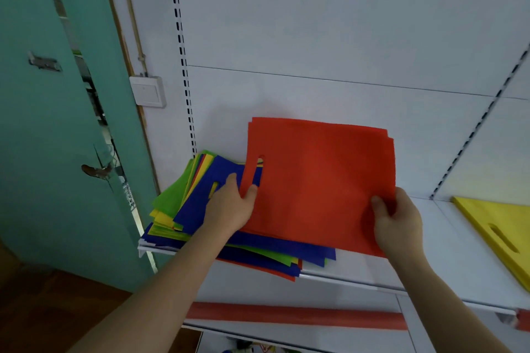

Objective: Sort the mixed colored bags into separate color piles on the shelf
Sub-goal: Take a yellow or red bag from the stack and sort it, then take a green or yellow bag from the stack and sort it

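Here the person is lifting a small bundle of red bags off the mixed pile of bags, which is lying at the left end of the white shelf. The right hand is pinching the bundle's near right corner, thumb on top and fingers curled underneath, so the thin sheets are staying together as one stack. The left hand is lying over the blue bag on top of the pile, its thumb touching the red bundle's left edge by the handle slot; whether its fingers are gripping that edge or only steadying it, I cannot tell. That hand seems to be keeping the loose blue, green and yellow bags from sliding while the red ones are coming away. The bundle is being held tilted, far edge raised. A yellow bag pile is sitting at the right of the shelf, well apart, so the bare stretch between looks like the natural spot for red.
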`<state>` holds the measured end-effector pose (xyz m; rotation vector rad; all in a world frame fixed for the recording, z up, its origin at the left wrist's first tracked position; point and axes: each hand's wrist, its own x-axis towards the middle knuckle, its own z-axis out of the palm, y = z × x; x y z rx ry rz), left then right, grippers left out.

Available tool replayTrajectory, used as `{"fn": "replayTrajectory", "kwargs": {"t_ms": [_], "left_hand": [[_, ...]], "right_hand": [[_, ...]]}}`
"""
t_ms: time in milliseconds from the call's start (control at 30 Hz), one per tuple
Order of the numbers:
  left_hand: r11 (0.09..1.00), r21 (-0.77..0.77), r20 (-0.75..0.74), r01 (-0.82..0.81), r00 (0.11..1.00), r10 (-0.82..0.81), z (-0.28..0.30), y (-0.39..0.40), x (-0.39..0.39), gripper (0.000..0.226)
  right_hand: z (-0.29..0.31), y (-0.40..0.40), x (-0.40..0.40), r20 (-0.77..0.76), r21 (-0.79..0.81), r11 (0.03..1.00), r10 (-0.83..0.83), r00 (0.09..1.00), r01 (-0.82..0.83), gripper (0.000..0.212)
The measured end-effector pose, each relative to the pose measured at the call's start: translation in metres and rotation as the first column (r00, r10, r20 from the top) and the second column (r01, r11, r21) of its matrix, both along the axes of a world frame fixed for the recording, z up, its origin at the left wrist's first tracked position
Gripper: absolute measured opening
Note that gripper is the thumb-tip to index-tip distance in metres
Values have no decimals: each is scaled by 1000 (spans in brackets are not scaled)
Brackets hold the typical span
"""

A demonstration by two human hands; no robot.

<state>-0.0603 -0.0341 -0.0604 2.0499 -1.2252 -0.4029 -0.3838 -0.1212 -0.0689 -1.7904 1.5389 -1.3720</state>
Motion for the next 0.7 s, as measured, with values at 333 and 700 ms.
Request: {"fn": "replayTrajectory", "kwargs": {"t_ms": [333, 700], "left_hand": [[905, -423, -374, -49, 919, -125, 17, -16, -14, 35], [842, -517, -183, 152, 942, -282, 23, -29, -34, 20]], "right_hand": [[2, 4, -5, 154, -11, 999, 35, 987, -34, 19], [10, 35, -22, 17, -67, 973, -219, 976, 219, 36]]}}
